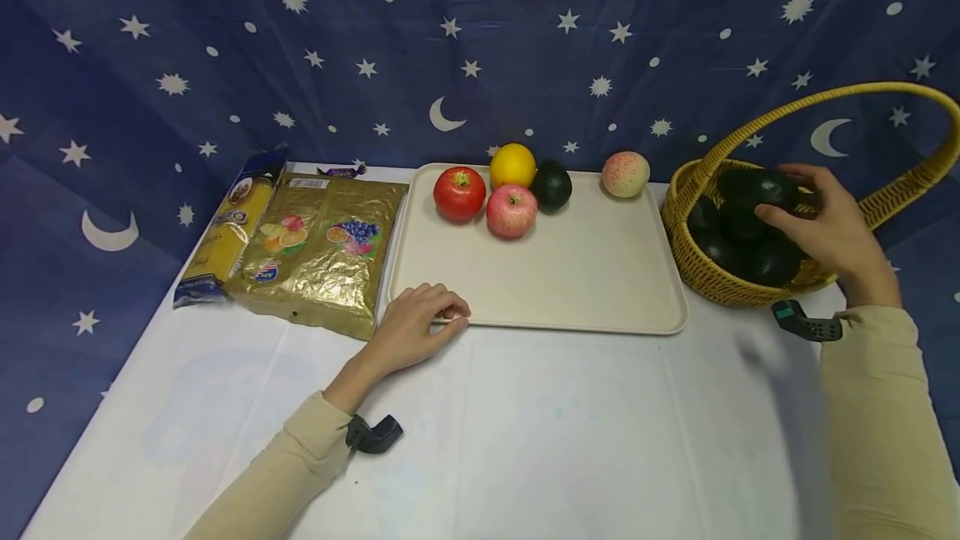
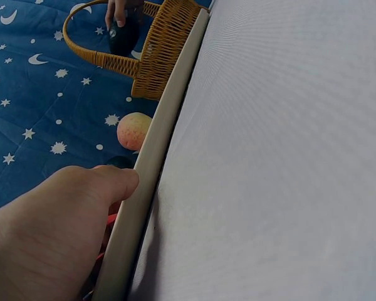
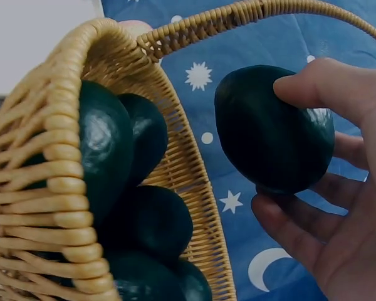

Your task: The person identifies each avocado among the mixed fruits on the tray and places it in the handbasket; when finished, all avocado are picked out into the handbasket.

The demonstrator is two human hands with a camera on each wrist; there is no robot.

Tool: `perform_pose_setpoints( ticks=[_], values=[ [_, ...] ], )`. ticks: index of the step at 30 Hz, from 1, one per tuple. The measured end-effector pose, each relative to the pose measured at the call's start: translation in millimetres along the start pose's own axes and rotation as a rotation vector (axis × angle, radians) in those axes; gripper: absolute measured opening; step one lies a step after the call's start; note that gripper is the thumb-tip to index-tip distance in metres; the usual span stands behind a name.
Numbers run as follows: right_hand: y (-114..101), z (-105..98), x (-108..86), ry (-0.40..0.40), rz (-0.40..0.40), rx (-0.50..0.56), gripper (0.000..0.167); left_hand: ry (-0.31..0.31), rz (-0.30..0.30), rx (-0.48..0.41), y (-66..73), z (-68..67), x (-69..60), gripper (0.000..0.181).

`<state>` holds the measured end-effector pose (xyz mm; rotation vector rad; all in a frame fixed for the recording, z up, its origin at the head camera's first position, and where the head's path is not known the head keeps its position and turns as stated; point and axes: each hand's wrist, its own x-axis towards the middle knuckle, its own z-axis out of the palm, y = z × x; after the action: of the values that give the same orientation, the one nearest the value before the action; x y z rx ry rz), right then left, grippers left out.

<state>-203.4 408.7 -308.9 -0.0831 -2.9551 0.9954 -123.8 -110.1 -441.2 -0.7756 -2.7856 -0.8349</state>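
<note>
My right hand point(image 1: 828, 219) grips a dark green avocado point(image 3: 272, 128) between thumb and fingers, just above the wicker basket point(image 1: 701, 261). Several more avocados point(image 3: 150, 222) lie heaped inside that basket. At the near left edge of the cream tray point(image 1: 570, 290) rests my left hand point(image 1: 416, 327), its thumb along the rim and its fingers loosely bent. On the tray's far side sit a tomato point(image 1: 460, 194), a yellow round fruit point(image 1: 513, 165), a pink apple point(image 1: 512, 211) and one avocado point(image 1: 552, 187). A peach point(image 1: 626, 174) stands apart at the far right corner.
Left of the tray lies a gold foil bag point(image 1: 322, 248) with fruit pictures, beside a yellow and blue pasta packet point(image 1: 232, 227). A small purple-wrapped sweet point(image 1: 343, 171) is behind them. The basket's tall handle point(image 1: 832, 94) arches over its opening. A starry blue cloth point(image 1: 525, 40) hangs behind.
</note>
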Motion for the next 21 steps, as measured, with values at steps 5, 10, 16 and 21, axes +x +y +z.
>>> perform_pose_setpoints(
  ticks=[5, 10, 16, 21],
  values=[
    [-0.4, -3.1, 8.7, 0.003, 0.005, -0.030, 0.074, -0.001, 0.004, -0.001, 0.5, -0.4, -0.1, 0.009],
    [-1.5, -6.3, 18.7, -0.007, 0.015, -0.035, 0.072, 0.003, 0.003, -0.001, 0.5, -0.6, -0.1, 0.009],
    [-3.5, -9.2, 32.8, -0.065, 0.080, 0.003, 0.071, 0.007, -0.002, 0.003, -0.3, 1.5, -0.6, 0.009],
    [1.0, -9.7, 42.0, -0.119, 0.140, 0.039, 0.078, 0.014, 0.005, -0.001, 0.0, 1.7, -0.5, 0.008]
  ],
)
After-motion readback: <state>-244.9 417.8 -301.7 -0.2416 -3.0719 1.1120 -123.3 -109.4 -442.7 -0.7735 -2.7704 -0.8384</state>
